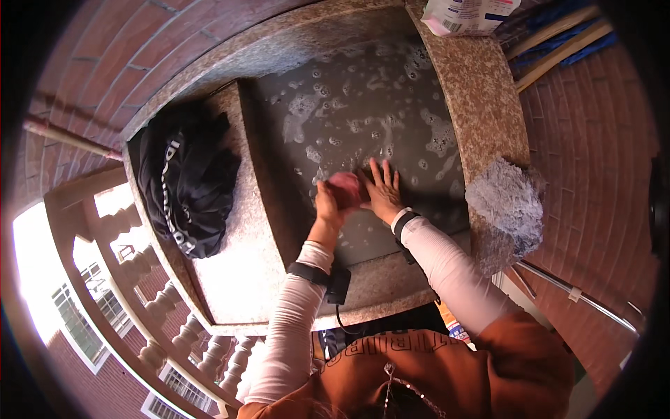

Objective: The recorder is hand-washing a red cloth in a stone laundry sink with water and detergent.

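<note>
A stone sink basin (366, 105) holds murky grey water with patches of foam. At the water's surface my left hand (328, 201) grips the left side of a wet pink cloth (345, 188). My right hand (383, 194) is just right of the cloth, fingers spread, palm down at the water; whether its thumb touches the cloth cannot be told. Part of the cloth is hidden in the water.
Black clothing (188, 178) with white lettering lies on the stone ledge (246, 251) at left. A grey fluffy cloth (507, 204) hangs over the sink's right rim (476, 94). A plastic packet (468, 15) stands at the rim's far end, near wooden poles (560, 50).
</note>
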A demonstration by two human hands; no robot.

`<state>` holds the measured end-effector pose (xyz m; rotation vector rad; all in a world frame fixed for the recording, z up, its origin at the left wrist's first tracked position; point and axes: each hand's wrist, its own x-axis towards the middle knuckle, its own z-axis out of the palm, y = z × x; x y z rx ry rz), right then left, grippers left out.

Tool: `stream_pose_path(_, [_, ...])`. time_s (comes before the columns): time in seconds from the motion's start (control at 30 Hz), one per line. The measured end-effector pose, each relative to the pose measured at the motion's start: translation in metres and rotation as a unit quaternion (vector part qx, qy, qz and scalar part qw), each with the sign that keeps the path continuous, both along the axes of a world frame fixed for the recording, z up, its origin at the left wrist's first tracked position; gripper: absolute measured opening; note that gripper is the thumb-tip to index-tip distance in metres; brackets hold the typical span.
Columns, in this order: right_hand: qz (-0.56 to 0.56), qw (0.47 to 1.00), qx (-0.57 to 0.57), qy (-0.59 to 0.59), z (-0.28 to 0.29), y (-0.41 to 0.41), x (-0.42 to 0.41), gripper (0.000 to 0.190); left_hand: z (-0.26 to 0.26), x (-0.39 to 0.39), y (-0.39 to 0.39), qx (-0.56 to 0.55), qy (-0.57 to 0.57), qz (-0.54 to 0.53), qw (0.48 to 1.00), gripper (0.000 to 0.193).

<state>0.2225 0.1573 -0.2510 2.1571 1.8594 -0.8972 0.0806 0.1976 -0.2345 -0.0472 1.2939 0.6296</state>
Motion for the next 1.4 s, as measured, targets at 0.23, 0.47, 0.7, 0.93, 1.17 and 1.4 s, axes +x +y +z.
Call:
stream_pose_path(0.23, [0.118, 0.990, 0.070, -0.023, 0.011, 0.010, -0.011, 0.040, -0.001, -0.033, 0.025, 0.415, 0.121, -0.120, 0.894, 0.037])
stream_pose_path(0.47, [0.191, 0.977, 0.072, 0.057, 0.073, 0.050, 0.005, 0.030, 0.011, -0.071, 0.055, 0.286, 0.473, -0.639, 0.535, 0.042])
stream_pose_path(0.7, [-0.143, 0.989, -0.013, 0.021, 0.049, 0.055, 0.020, 0.030, -0.001, -0.070, 0.034, 0.302, 0.521, -0.525, 0.602, 0.039])
stream_pose_path(0.93, [-0.180, 0.970, 0.006, 0.163, 0.009, 0.028, -0.020, 0.083, -0.052, -0.051, -0.029, 0.371, 0.223, -0.679, 0.593, 0.035])
stream_pose_path(1.17, [-0.004, 0.970, 0.157, 0.186, 0.038, 0.018, -0.028, 0.064, -0.009, -0.005, 0.087, 0.501, 0.460, -0.350, 0.644, 0.038])
stream_pose_path(1.4, [-0.136, 0.990, 0.002, -0.049, 0.015, 0.009, -0.048, 0.117, -0.014, 0.031, 0.098, 0.572, 0.394, -0.552, 0.461, 0.038])
